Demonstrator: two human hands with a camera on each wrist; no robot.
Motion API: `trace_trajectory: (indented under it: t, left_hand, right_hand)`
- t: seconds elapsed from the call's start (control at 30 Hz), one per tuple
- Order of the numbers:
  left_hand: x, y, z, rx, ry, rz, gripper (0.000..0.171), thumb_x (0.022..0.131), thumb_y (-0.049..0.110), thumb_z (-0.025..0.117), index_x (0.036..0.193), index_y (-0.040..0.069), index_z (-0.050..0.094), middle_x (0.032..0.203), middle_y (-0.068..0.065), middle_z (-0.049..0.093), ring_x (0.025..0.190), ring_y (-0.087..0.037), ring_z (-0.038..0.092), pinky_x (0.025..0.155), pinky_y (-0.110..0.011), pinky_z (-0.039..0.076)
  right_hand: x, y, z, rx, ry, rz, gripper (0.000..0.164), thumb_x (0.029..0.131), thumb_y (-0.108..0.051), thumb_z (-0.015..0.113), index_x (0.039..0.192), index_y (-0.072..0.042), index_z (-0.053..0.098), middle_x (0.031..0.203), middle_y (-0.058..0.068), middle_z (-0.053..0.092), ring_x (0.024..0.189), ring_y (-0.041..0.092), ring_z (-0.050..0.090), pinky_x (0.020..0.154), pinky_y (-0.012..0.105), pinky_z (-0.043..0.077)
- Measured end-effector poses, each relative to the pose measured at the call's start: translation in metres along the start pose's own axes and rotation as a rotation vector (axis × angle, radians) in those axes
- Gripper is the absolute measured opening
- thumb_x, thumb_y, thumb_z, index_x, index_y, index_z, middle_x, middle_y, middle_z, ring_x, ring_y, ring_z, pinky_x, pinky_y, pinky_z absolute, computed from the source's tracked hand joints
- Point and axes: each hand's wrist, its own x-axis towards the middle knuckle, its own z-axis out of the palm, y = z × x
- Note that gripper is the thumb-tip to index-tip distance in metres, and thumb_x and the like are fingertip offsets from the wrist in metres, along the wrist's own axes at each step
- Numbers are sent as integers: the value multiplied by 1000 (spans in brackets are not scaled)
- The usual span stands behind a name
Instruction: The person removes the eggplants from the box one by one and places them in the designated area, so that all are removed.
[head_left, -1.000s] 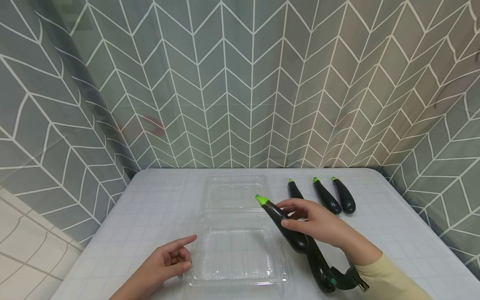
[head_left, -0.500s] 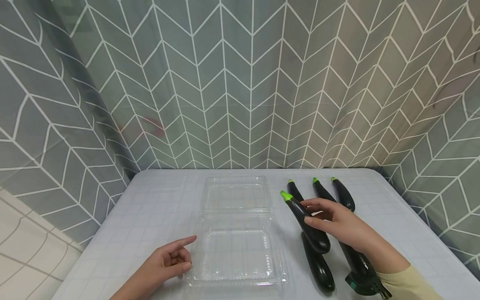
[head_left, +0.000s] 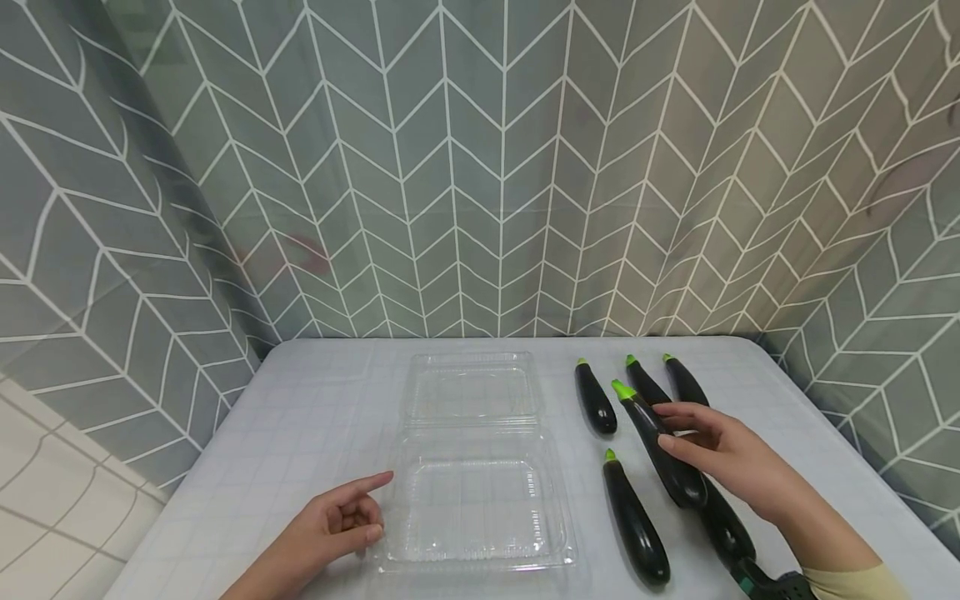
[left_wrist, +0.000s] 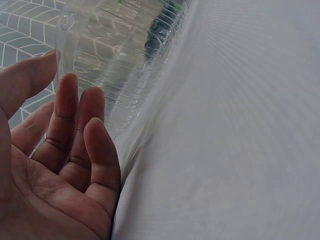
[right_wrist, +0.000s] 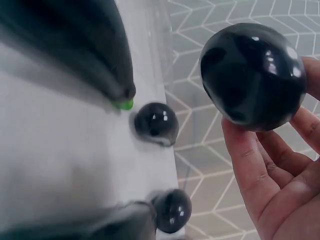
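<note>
My right hand [head_left: 723, 454] grips a glossy black eggplant [head_left: 663, 450] with a bright green stem, above the right side of the table. In the right wrist view its rounded end [right_wrist: 252, 77] shows between thumb and fingers. Beneath and beyond it lie other eggplants, including one at the back [head_left: 647, 379] and one near my wrist [head_left: 726, 525]. My left hand [head_left: 318, 529] is at the left edge of a clear plastic clamshell box [head_left: 480, 567], index finger extended, other fingers loosely bent. In the left wrist view fingertips are close to the box wall [left_wrist: 115, 65]; contact is unclear.
The box lies opened out, its second half [head_left: 472, 387] toward the back. Between box and right hand are two eggplants, one far [head_left: 596, 400] and one near [head_left: 636, 525]. Another eggplant [head_left: 684, 379] lies at the back right. A patterned grey curtain [head_left: 480, 167] hangs behind the table.
My right hand has carried the eggplant rightward, away from the box and over the other eggplants. The left hand and the box have stayed in place.
</note>
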Motion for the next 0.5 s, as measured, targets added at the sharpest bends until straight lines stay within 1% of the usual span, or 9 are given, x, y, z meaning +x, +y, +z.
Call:
trace_trajectory:
  t: [0.07, 0.2, 0.33, 0.4, 0.5]
  left_hand:
    - [0, 0, 0, 5, 6, -19, 64, 97, 10, 64, 152, 0, 34, 100, -11, 63, 80, -8, 58, 71, -27, 54]
    - [0, 0, 0, 5, 6, -22, 64, 97, 10, 64, 152, 0, 34, 101, -12, 62, 80, -9, 58, 71, -27, 53]
    - [0, 0, 0, -11, -10, 24, 63, 97, 7, 63, 151, -2, 33, 100, -11, 62, 80, -9, 58, 70, -27, 53]
    - [0, 0, 0, -22, -15, 39, 63, 97, 6, 63, 151, -3, 33, 99, -11, 63, 80, -9, 58, 70, -27, 53]
    - [0, 0, 0, -34, -13, 40, 63, 96, 5, 63, 151, -3, 33, 99, -10, 63, 81, -9, 59, 70, -26, 53]
  right_hand:
    - [-2, 5, -3, 5, 8, 9, 57, 96, -34, 66, 143, -8, 48, 131, 17, 55, 109, 27, 60, 80, 34, 52]
    - [-6, 13, -9, 5, 34, 26, 57, 97, -34, 65, 144, -7, 47, 129, 18, 56, 104, 23, 62, 78, 32, 51]
    - [-12, 20, -15, 6, 52, 38, 58, 98, -34, 63, 145, -6, 45, 129, 19, 55, 101, 18, 62, 77, 29, 51]
    - [-15, 25, -18, 3, 55, 60, 59, 99, -35, 62, 146, -6, 43, 130, 20, 54, 101, 16, 62, 77, 29, 51]
    - [-18, 33, -23, -4, 57, 97, 60, 99, -36, 61, 148, -5, 41, 132, 22, 52, 100, 14, 62, 76, 29, 51]
